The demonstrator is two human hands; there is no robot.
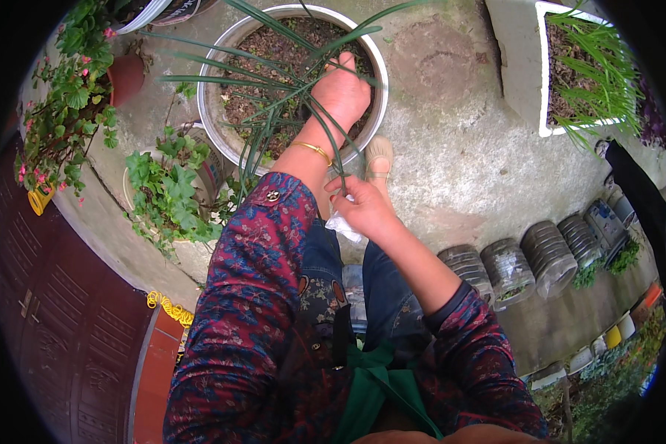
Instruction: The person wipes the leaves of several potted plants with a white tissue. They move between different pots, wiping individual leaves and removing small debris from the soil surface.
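A long-leaved green plant [305, 86] grows in soil inside a wide, round metal basin [204, 105]. My left hand [341, 91], with a gold bangle at the wrist, reaches over the basin among the leaves near the plant's base. Its fingers are curled, and what they hold is hidden. Below the basin's rim, my right hand [366, 208] pinches the end part of a long leaf between thumb and fingers. A crumpled white tissue or cloth [344, 225] is also tucked in that hand, under the palm.
Potted ivy-like plants [172, 188] and pink-flowered plants [72, 100] stand at the left. At the upper right is a white rectangular planter [544, 72] of grassy plants. Several cut plastic containers [549, 258] line a ledge at the right. My shoe [378, 155] is beside the basin.
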